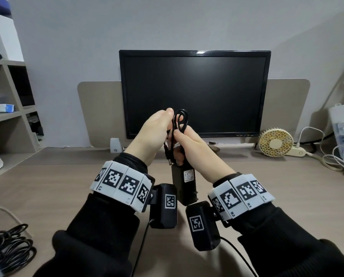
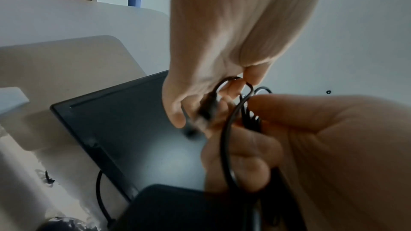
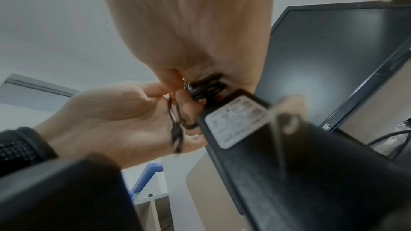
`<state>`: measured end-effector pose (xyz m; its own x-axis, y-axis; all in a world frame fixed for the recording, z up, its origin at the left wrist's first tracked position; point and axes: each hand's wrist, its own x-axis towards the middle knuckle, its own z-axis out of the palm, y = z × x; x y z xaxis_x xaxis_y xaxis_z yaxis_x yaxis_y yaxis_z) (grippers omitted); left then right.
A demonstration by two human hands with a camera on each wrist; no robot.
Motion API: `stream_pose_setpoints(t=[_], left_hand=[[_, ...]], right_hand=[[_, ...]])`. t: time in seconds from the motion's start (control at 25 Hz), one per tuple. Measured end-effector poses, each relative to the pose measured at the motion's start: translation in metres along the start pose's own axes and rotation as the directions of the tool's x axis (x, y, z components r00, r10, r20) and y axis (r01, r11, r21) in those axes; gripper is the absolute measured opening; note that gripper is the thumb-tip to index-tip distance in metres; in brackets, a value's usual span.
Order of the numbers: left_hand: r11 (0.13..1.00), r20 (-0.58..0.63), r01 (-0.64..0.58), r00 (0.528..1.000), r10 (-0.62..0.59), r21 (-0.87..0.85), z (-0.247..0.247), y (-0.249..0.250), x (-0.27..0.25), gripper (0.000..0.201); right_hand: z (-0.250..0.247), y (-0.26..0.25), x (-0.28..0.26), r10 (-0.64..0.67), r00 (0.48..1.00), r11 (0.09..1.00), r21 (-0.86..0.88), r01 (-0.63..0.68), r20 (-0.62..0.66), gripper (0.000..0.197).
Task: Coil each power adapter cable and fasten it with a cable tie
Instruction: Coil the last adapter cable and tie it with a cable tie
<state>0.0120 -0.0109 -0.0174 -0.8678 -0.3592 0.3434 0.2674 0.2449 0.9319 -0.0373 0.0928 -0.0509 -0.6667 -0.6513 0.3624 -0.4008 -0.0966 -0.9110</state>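
I've got the power adapter [image 1: 184,183] hanging in mid-air in front of the monitor [image 1: 195,92], with my right hand [image 1: 195,150] curled tight round the folded cable [image 1: 180,121] just above it. My left hand [image 1: 153,134] pinches the loose end right beside that, the barrel plug [image 1: 168,156] dangling below. No cable tie on yet as far as I can see, so if either grip slackens while I grab one, the adapter's weight probably yanks the loops apart.

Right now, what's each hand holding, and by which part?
The right hand grips the coiled cable bundle just above the power adapter, which hangs below. The left hand pinches the cable's loose plug end.
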Motion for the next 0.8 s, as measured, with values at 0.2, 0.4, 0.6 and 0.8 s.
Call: stream_pose_setpoints(t=[0.2, 0.4, 0.6, 0.8], left_hand=[[1.000, 0.029, 0.030, 0.999, -0.030, -0.007, 0.001, -0.002, -0.002, 0.043], [0.996, 0.098, 0.075, 0.993, -0.069, -0.055, 0.001, -0.002, -0.004, 0.042], [0.999, 0.141, 0.042, 0.989, -0.043, 0.010, -0.003, 0.001, -0.003, 0.058], [0.968, 0.061, 0.026, 0.997, -0.043, 0.249, -0.015, 0.018, -0.008, 0.040]], right_hand=[[-0.002, -0.007, -0.004, -0.027, 0.997, 0.996, -0.077, 0.033, 0.072, 0.015], [-0.008, -0.003, -0.001, -0.051, 0.989, 0.977, -0.200, 0.079, 0.140, 0.015], [-0.011, -0.006, 0.000, -0.055, 0.994, 0.976, -0.205, 0.074, 0.095, 0.024], [-0.009, -0.007, 0.000, -0.012, 0.998, 0.999, -0.041, 0.014, 0.055, 0.024]])
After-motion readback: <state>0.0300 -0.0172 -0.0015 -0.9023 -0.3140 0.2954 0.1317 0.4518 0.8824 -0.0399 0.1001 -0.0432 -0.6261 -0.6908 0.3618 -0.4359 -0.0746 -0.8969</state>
